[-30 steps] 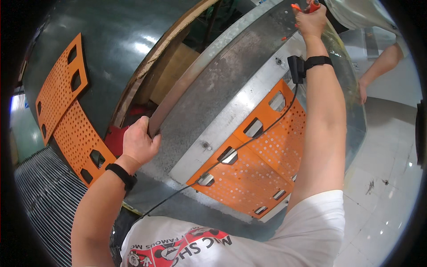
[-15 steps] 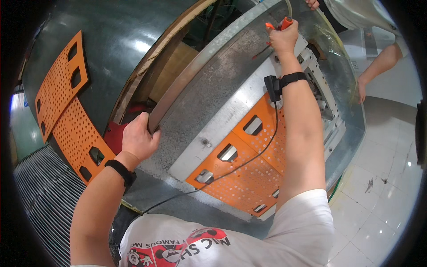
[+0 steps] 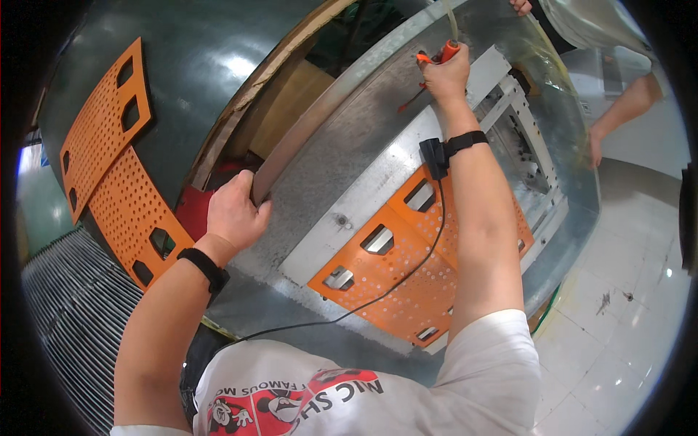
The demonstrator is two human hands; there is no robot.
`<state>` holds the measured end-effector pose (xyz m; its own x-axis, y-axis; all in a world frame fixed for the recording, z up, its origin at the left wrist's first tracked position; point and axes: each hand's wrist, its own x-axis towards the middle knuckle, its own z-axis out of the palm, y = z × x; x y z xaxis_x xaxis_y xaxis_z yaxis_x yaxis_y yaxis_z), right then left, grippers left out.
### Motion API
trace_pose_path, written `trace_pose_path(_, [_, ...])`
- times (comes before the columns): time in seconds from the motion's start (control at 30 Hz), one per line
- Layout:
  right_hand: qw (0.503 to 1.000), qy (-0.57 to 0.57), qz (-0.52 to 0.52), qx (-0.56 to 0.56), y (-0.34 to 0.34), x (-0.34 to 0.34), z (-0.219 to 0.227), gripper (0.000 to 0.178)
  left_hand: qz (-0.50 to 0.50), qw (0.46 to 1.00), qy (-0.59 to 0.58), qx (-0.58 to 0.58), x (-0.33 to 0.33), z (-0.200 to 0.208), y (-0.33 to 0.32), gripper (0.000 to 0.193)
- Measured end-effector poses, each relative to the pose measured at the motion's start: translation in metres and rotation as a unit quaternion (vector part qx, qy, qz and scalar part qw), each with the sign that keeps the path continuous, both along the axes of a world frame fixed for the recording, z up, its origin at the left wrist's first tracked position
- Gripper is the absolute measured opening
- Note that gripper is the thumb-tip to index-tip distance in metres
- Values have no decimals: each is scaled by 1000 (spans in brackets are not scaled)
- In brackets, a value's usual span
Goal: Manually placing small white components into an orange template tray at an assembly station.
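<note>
My right hand [image 3: 448,78] is closed round a red-orange air blow gun [image 3: 448,51], whose thin nozzle points down and left over the grey metal surface [image 3: 349,138]. A pale hose [image 3: 452,18] runs up from it. My left hand [image 3: 238,214] is closed on the lower end of a raised metal rim [image 3: 291,149]. Below my right hand, a light metal frame [image 3: 392,171] holds orange perforated panels [image 3: 385,280] with several cut-out slots and pale specks on them. My right forearm hides part of these panels.
Two more orange perforated panels [image 3: 109,123] overlap on a dark green surface at left. Ribbed grey material [image 3: 73,320] lies below them. A black cable [image 3: 363,298] hangs from my right wrist device across the panels. At upper right, another person's arm [image 3: 625,109] reaches to the frame's edge.
My right hand with the air blow gun has moved slightly left and down. My left hand appears slightly higher and further right, still on the rim.
</note>
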<state>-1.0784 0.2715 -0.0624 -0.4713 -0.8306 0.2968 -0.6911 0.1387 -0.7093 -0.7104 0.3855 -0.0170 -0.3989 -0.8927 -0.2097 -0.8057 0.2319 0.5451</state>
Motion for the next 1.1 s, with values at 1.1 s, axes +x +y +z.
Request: trace_pose_path(1.1, [994, -66, 41, 70, 62, 89, -2, 44, -7, 1000, -10, 1, 3, -3, -1, 28])
